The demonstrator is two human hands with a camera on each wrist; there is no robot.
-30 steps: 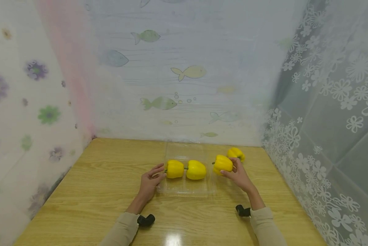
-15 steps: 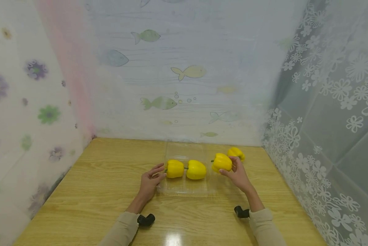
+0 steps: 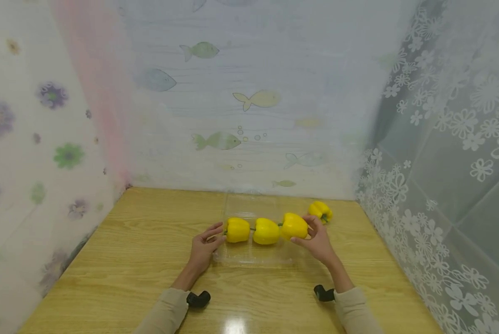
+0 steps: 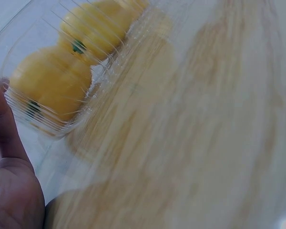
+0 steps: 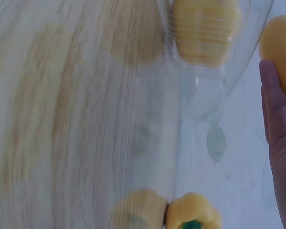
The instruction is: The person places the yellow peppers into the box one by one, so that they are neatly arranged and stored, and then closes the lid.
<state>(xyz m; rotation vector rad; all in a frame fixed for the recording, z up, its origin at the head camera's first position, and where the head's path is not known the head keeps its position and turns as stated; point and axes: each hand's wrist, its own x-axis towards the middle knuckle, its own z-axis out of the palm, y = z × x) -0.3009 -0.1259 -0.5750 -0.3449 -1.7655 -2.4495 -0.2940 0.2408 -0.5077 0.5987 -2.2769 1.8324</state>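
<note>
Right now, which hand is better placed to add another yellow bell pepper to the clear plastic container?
Probably the right hand: it holds a yellow bell pepper at the right end of the clear plastic container; the left hand, opposite, holds none.

In the right hand [image 3: 319, 243], a rounded yellow bell pepper [image 3: 294, 226] has smooth skin with a soft gloss. Between it and the left hand [image 3: 203, 249], a clear, thin-walled plastic container [image 3: 253, 258] looks shiny and see-through, its side finely ribbed. Beyond the right hand, a lobed yellow bell pepper [image 3: 319, 211] looks equally smooth. Under both hands, the pale wood-grain tabletop [image 3: 149, 232] is smooth and glossy enough to mirror things and catch a white glare. Behind the hands, the beige sleeves [image 3: 167, 310] are matt cloth, and the bent black wrist pieces [image 3: 198, 299] look like matt plastic. Ahead of the hands, the pale fish-printed sheet [image 3: 170, 120] looks smooth.
</note>
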